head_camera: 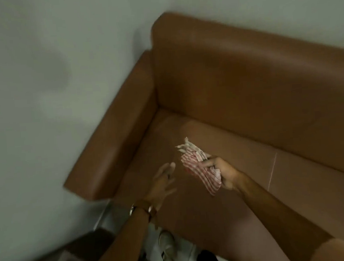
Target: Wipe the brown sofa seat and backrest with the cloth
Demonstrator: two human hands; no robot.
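Note:
A brown sofa fills the right half of the head view, with its seat (194, 211) below and its backrest (245, 79) rising against the wall. A bunched red-and-white striped cloth (198, 167) hangs above the seat's left part, gripped in my right hand (225, 172). My left hand (163, 184) hovers just left of the cloth with its fingers spread and nothing in it; it is blurred. A watch with a brown strap sits on my left wrist.
The sofa's left armrest (114, 141) stands close to a pale wall (49, 78). A seam (273, 169) divides the seat cushions to the right. My white shoe (167, 248) rests on the floor in front of the sofa, with a dark floor strip at bottom left.

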